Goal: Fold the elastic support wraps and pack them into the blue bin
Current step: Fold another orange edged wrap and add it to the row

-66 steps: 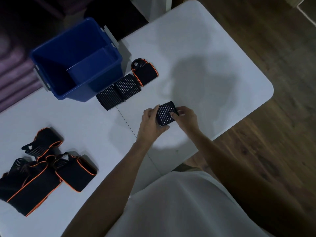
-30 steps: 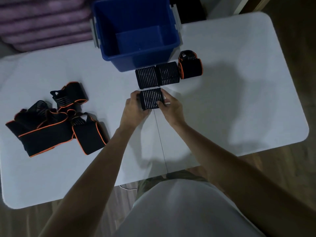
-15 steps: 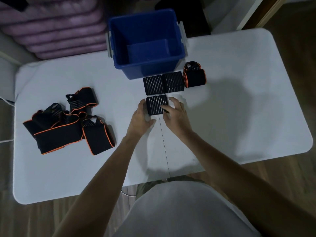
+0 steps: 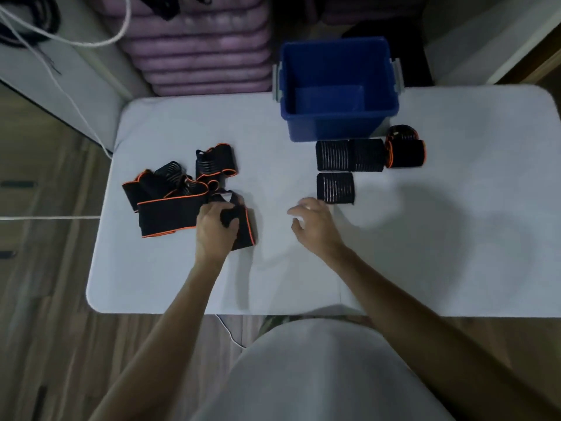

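Observation:
The blue bin (image 4: 338, 126) stands at the table's far edge and looks empty inside. Just in front of it lie two folded striped black wraps (image 4: 349, 155) side by side, an orange-trimmed rolled wrap (image 4: 405, 153) to their right, and a third folded striped wrap (image 4: 335, 188) nearer me. A heap of unfolded black wraps with orange trim (image 4: 173, 189) lies at the left. My left hand (image 4: 214, 230) grips the nearest wrap of that heap (image 4: 244, 227). My right hand (image 4: 314, 226) hovers over the table with loose fingers, holding nothing, just below the third folded wrap.
The white table (image 4: 455, 238) has rounded corners; its front edge runs close to my body. Purple cushions (image 4: 197, 47) and a white cable (image 4: 76, 44) lie beyond the far left edge. Wooden floor surrounds the table.
Both hands let go of the third folded wrap, which now lies in front of the other two. My left hand moved left and closed on a wrap in the heap.

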